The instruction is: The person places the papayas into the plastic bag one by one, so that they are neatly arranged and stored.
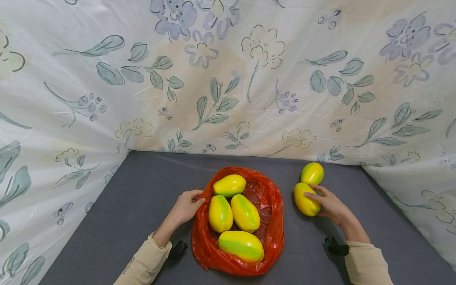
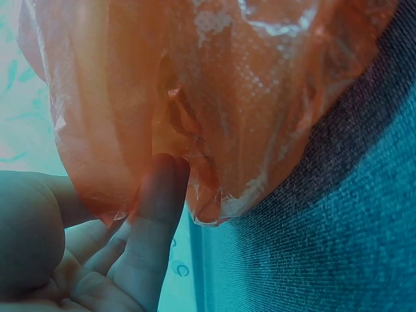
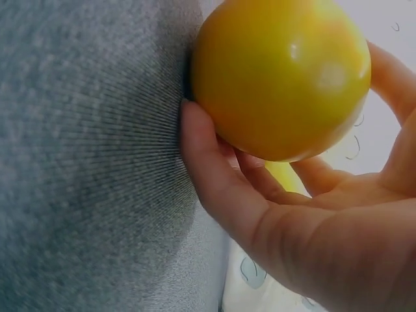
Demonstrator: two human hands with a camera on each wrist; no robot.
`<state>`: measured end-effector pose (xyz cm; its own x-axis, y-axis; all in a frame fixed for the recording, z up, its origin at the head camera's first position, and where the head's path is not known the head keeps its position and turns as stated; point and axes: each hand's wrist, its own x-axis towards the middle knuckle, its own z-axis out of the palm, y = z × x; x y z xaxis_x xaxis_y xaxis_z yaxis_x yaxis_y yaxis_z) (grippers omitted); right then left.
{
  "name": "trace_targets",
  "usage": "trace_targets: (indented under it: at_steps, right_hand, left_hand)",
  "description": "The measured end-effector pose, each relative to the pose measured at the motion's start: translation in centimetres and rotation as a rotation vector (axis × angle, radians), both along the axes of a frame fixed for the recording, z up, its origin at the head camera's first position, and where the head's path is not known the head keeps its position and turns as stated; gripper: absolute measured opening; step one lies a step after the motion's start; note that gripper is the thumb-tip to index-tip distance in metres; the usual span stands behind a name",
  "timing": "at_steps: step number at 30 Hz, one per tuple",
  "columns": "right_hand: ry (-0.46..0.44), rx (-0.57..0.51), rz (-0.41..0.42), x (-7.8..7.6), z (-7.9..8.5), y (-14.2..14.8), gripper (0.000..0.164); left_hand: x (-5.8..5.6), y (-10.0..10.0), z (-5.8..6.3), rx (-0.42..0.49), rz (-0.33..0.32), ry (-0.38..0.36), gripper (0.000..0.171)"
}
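Note:
A red plastic bag [image 1: 274,233] stands wide open on the grey surface, its rim rolled down. Several glossy yellow-green papayas [image 1: 246,213] lie inside it. My left hand [image 1: 186,206] pinches the bag's left rim between thumb and fingers; the left wrist view has the thin plastic [image 2: 214,84] hanging over the fingers. To the right of the bag, my right hand [image 1: 333,204] grips another papaya [image 1: 305,202], thumb on one side and fingers curled under the other. In the right wrist view this papaya [image 3: 279,78] is close against the grey cloth. One more papaya [image 1: 312,173] lies just behind it.
Grey cloth [image 1: 149,182] covers the work surface. A white floral curtain [image 1: 228,91] hangs along the back and both sides. Black wrist straps [image 1: 336,246] sit by the beige sleeves [image 1: 367,263].

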<state>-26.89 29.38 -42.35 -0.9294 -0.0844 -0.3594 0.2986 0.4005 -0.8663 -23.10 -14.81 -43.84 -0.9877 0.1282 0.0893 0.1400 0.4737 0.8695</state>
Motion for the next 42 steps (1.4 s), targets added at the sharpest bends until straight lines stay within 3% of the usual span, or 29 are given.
trace_targets:
  at_steps: [8, 42]
  right_hand:
    - [0.061, -0.025, -0.019, 0.2, 0.5, 0.0, 0.092]
    - [0.160, -0.063, -0.044, 1.1, 2.8, -2.6, 0.086]
  left_hand:
    - [0.0, 0.0, 0.0, 0.000, -0.001, 0.004, 0.022]
    - [-0.1, -0.1, 0.1, -0.009, 0.003, 0.019, 0.023]
